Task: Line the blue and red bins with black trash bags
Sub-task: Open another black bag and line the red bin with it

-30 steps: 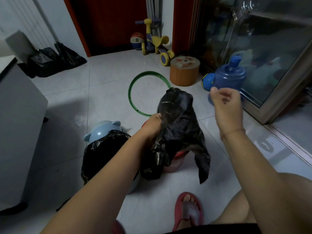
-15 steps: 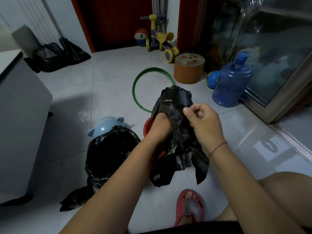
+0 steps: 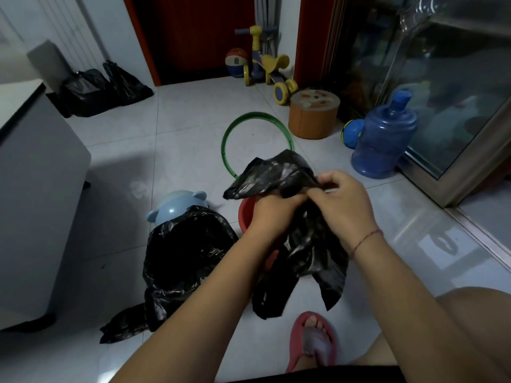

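The blue bin [image 3: 177, 205], with small ears on its rim, stands on the floor at lower left, mostly covered by a black trash bag [image 3: 188, 261] that spills onto the tiles. To its right the red bin [image 3: 247, 212] shows only part of its rim. Above the red bin I hold a second black trash bag [image 3: 301, 244]. My left hand [image 3: 273, 214] and my right hand [image 3: 345, 203] both pinch its top edge close together, and the rest hangs down crumpled over the red bin.
A green hoop [image 3: 257, 139] lies on the tiles beyond the bins. An orange round stool [image 3: 313, 114], a blue ball [image 3: 352, 134] and a blue water jug [image 3: 384, 142] stand at right by a glass door. A white cabinet [image 3: 36, 205] is at left; my sandalled foot [image 3: 315, 341] is below.
My right hand came down from mid-air to the bag and now pinches its edge beside my left hand. The bag's top has been pulled out sideways.
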{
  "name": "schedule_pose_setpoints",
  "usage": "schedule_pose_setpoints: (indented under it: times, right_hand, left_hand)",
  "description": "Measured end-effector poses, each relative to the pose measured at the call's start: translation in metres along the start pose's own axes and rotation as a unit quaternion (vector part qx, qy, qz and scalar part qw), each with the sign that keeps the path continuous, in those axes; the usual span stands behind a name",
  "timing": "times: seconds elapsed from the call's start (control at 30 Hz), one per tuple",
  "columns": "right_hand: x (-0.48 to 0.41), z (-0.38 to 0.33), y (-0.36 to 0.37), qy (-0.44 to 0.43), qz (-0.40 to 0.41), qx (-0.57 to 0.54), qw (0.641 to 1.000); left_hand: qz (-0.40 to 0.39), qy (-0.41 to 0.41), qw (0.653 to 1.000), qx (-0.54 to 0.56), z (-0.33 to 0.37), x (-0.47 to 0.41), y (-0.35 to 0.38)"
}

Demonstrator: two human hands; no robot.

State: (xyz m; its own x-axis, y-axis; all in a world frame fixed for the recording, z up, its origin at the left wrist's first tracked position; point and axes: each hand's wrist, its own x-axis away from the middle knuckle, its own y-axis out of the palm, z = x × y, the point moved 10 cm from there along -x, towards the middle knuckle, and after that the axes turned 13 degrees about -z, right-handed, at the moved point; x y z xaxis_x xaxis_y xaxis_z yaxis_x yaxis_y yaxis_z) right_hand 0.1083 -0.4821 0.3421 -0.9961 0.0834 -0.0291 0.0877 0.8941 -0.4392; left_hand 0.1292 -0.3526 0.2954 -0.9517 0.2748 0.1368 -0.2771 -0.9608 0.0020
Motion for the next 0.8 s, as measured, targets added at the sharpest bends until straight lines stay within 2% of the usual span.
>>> schedule_pose_setpoints:
  times: [0.07,0.13,0.17,0.2,0.23,0.27,0.3,0.4,0.43,0.53,0.67,0.8]
  right_hand:
    - [-0.008,0.019,-0.006,0.032,-0.016,-0.088,0.996]
    - [-0.015,0.047,-0.006,0.087,-0.052,-0.253,0.962]
    - [-0.017,0.064,-0.003,0.138,-0.067,-0.357,0.921]
    - [-0.016,0.08,-0.001,0.19,-0.067,-0.453,0.868]
    - [-0.015,0.095,-0.003,0.233,-0.051,-0.52,0.82]
    - [-0.016,0.109,-0.009,0.26,-0.024,-0.554,0.791]
    - [-0.017,0.122,-0.016,0.278,-0.005,-0.566,0.776]
    - [-0.022,0.144,-0.025,0.301,-0.003,-0.566,0.768]
    - [-0.023,0.142,-0.022,0.301,-0.034,-0.567,0.766]
    - [-0.025,0.131,-0.017,0.291,-0.122,-0.541,0.78]
    - [-0.042,0.138,-0.042,0.28,-0.092,-0.459,0.838]
    - [-0.069,0.113,-0.057,0.211,-0.121,-0.421,0.874]
  left_hand:
    - [-0.014,-0.012,0.993,0.12,-0.008,0.002,-0.003]
    - [-0.01,-0.034,0.97,0.242,-0.019,-0.001,-0.017]
    - [-0.009,-0.052,0.942,0.331,-0.025,-0.003,-0.024]
    - [-0.003,-0.065,0.9,0.431,-0.03,-0.004,-0.032]
    - [0.023,-0.068,0.866,0.495,-0.036,-0.006,-0.046]
    - [0.051,-0.059,0.838,0.54,-0.042,-0.008,-0.06]
    - [0.08,-0.048,0.82,0.565,-0.046,-0.009,-0.073]
    - [0.09,-0.047,0.805,0.585,-0.055,-0.01,-0.093]
    - [0.077,-0.057,0.813,0.574,-0.058,-0.01,-0.096]
    - [0.04,-0.075,0.876,0.476,-0.061,-0.013,-0.104]
    - [0.033,-0.098,0.923,0.371,-0.056,-0.018,-0.125]
    - [0.023,-0.104,0.96,0.258,-0.032,-0.033,-0.144]
